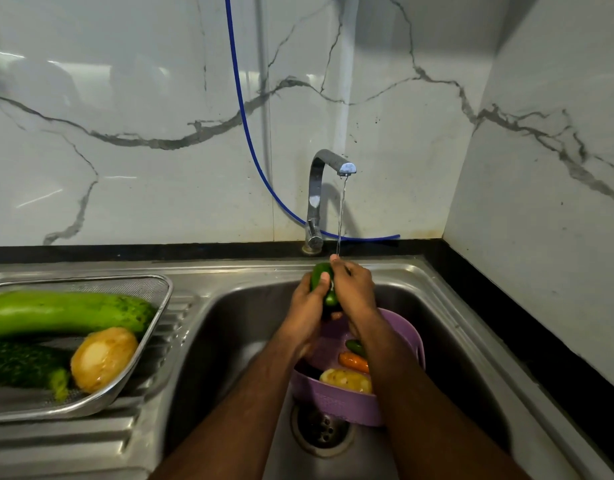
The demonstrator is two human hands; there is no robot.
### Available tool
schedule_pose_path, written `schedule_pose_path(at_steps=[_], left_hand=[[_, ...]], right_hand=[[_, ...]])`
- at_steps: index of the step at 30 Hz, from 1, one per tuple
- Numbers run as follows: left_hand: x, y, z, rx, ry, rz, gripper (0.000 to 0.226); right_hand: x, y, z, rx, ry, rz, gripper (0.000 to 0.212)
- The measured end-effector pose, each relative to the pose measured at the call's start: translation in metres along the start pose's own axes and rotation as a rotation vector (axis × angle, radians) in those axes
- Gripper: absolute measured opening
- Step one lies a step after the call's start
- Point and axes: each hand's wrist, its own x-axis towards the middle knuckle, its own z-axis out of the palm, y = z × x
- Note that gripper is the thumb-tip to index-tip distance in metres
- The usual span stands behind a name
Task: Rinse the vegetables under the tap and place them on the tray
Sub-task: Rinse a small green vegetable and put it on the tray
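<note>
Both hands hold a green pepper (323, 282) over the sink, under the thin stream of water running from the chrome tap (328, 174). My left hand (307, 303) grips it from the left with the thumb across it. My right hand (354, 289) wraps it from the right, its fingertips in the stream. Below them a purple basket (336, 396) sits in the sink with a potato (347, 380), a carrot (354, 362) and a green vegetable (354, 347). A steel mesh tray (149, 351) on the left drainboard holds a long pale green gourd (63, 311), a dark bumpy gourd (25, 363) and a potato (103, 358).
The steel sink (236, 327) has its drain (321, 429) near the front, beside the basket. A blue hose (245, 126) runs down the marble wall behind the tap. A black counter edge (489, 306) borders the sink on the right and at the back.
</note>
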Motion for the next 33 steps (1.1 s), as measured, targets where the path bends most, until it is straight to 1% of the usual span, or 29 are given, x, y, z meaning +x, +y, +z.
schedule_pose_path(at_steps=[2,4,5,8,10,12,14,16,18,20,22,24,27,29,31,33], left_hand=[[0.001,-0.001,0.002,0.010,0.005,-0.006,0.029],[0.003,-0.002,0.003,-0.011,0.037,-0.012,0.031],[0.003,-0.001,0.001,-0.026,0.063,-0.021,0.032],[0.003,0.004,-0.005,-0.102,0.121,-0.094,0.036],[0.003,0.005,-0.009,-0.154,0.110,-0.160,0.048],[0.002,0.007,-0.011,-0.188,0.082,-0.219,0.053],[0.001,0.007,-0.013,-0.185,0.037,-0.255,0.056],[0.002,0.005,-0.015,-0.078,-0.008,-0.264,0.057],[0.003,0.002,-0.016,0.043,-0.009,-0.240,0.051],[0.005,0.000,-0.016,0.040,0.019,-0.195,0.043],[0.005,0.001,-0.014,-0.027,0.043,-0.171,0.038],[0.004,0.003,-0.011,-0.090,0.064,-0.176,0.036],[0.004,0.005,-0.011,-0.150,0.072,-0.159,0.034],[0.002,0.006,-0.010,-0.174,0.041,-0.135,0.033],[-0.001,0.008,-0.009,-0.186,0.000,-0.093,0.038],[-0.003,0.008,-0.011,-0.173,-0.043,-0.048,0.044]], right_hand=[[0.002,-0.002,-0.003,0.073,-0.051,0.097,0.020],[0.002,-0.004,-0.009,0.166,-0.186,0.179,0.015],[0.002,-0.005,-0.013,0.223,-0.261,0.206,0.017],[-0.003,-0.003,-0.023,0.374,-0.465,0.263,0.032],[-0.004,0.001,-0.029,0.406,-0.522,0.258,0.036],[-0.001,0.004,-0.029,0.349,-0.480,0.230,0.033],[0.000,0.003,-0.023,0.249,-0.396,0.196,0.031],[0.000,0.002,-0.017,0.175,-0.299,0.146,0.033],[0.000,0.003,-0.012,0.153,-0.235,0.071,0.041],[0.000,0.002,-0.008,0.147,-0.224,0.038,0.045],[0.000,0.002,-0.006,0.191,-0.230,0.073,0.042],[0.000,0.000,-0.007,0.331,-0.223,0.143,0.037],[0.001,0.001,-0.009,0.518,-0.225,0.177,0.038],[-0.001,0.001,-0.008,0.541,-0.204,0.185,0.035],[-0.001,0.000,-0.006,0.504,-0.179,0.172,0.026],[-0.002,-0.003,-0.006,0.425,-0.126,0.149,0.028]])
